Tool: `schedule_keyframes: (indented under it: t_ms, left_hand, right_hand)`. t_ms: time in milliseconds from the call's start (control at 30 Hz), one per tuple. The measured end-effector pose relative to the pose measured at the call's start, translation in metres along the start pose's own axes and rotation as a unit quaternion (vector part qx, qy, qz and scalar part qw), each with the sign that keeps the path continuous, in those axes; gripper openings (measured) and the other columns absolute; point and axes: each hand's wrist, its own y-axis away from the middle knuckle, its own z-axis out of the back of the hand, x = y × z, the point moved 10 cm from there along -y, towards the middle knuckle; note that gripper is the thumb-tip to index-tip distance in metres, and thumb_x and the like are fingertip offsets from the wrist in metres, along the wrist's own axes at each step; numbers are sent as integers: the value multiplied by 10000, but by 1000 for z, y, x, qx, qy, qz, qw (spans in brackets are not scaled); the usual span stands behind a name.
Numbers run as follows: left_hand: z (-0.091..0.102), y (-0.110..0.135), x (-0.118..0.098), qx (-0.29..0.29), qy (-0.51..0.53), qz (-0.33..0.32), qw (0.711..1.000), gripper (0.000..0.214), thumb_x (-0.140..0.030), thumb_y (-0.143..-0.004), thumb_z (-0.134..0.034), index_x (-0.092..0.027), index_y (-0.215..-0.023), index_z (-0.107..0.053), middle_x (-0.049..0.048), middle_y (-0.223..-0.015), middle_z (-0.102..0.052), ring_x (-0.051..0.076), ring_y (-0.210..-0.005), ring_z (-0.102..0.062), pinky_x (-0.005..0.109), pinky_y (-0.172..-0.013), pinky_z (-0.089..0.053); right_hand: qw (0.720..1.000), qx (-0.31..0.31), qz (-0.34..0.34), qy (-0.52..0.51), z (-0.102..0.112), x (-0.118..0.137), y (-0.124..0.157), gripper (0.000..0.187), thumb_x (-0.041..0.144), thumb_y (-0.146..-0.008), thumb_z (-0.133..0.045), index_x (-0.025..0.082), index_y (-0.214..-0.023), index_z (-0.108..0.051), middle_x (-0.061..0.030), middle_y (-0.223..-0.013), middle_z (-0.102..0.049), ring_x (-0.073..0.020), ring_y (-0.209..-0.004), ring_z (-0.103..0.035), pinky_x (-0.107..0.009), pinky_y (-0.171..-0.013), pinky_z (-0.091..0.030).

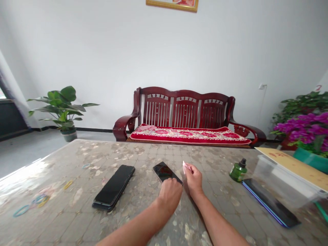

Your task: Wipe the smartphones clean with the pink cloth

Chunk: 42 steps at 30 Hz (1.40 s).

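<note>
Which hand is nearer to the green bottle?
Right. The right hand is left of the green bottle, apart from it; the left hand is farther left, at the middle phone's near end.

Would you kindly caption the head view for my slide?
Left hand at the middle phone, right hand holding a pale item.

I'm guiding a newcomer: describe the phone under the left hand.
Before the carved wooden bench spreads a patterned tablecloth. Mid-tablecloth lies the phone, angled away leftward. Unlike the black phones farther left and the blue-edged phone at right, it's partly under the left hand.
</note>
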Motion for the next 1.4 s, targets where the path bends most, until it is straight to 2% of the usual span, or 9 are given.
schedule_keyframes:
  t_ms: [133,233,367,533,700,800,933,1167,1400]
  left_hand:
    - [9,-22,31,25,10,-15,1000,236,-319,-914,-639,-149,-1060,-711,165,-1070,-712,303,-1030,-671,395,-878,-515]
    - [6,-25,63,62,20,-52,997,674,-466,-687,-846,-232,-1276,-618,129,-1360,-595,348,-1312,-486,467,-1079,-376]
    - [-12,-21,103,152,41,-52,986,1016,-448,-617,-888,-300,-1485,-382,144,-1572,-338,399,-1451,-242,593,-1126,-245]
    - [-3,-20,120,128,34,-32,991,829,-414,-671,-854,-348,-1406,-478,71,-1473,-487,345,-1385,-379,523,-1114,-285]
    - [7,-3,131,72,-3,107,992,685,-491,-768,-748,-244,-1367,-527,160,-1287,-589,360,-1165,-566,460,-930,-454]
    - [10,18,128,39,-32,205,977,609,-491,-853,-643,-147,-1345,-539,230,-1214,-603,407,-1101,-584,487,-851,-478]
    - [8,45,102,10,-37,228,973,596,-469,-878,-621,-118,-1352,-537,216,-1208,-617,386,-1130,-563,457,-890,-468]
    - [-3,76,61,-24,23,182,983,648,-465,-854,-661,-115,-1380,-517,206,-1389,-522,374,-1209,-527,476,-985,-465]
    - [-8,88,39,-24,87,71,993,382,-214,-885,-655,-172,-1258,-587,109,-1299,-588,267,-1132,-586,365,-975,-504]
  right_hand:
    - [1000,-19,9,4,9,-6,-10,477,553,-749,-641,127,-931,-754,-51,-740,-707,-190,-681,-612,-263,-614,-482]
    - [1000,-15,13,6,10,-6,-13,472,549,-755,-632,129,-935,-754,-41,-723,-698,-188,-675,-605,-258,-609,-474]
    - [1000,-7,1,4,7,-7,-13,440,504,-742,-634,132,-942,-754,-54,-791,-721,-200,-725,-624,-269,-656,-484]
    - [1000,-12,1,-5,7,-4,-12,406,504,-718,-648,145,-877,-757,-60,-800,-734,-210,-737,-637,-289,-699,-493]
    - [1000,-8,1,-2,7,-1,-11,416,510,-720,-641,140,-872,-757,-48,-754,-724,-201,-703,-630,-271,-648,-482]
    - [1000,-2,3,5,5,1,-10,426,517,-723,-637,136,-870,-757,-53,-749,-723,-208,-707,-634,-281,-656,-488]
    - [1000,16,19,15,0,6,-8,398,492,-721,-638,148,-880,-761,-83,-830,-749,-236,-774,-663,-316,-725,-512]
    - [982,99,130,91,-23,37,4,281,408,-799,-599,180,-854,-754,-80,-854,-725,-214,-806,-663,-312,-765,-514]
    - [930,243,200,190,-56,58,36,208,248,-890,-537,220,-894,-743,-48,-873,-686,-185,-847,-629,-279,-781,-470]
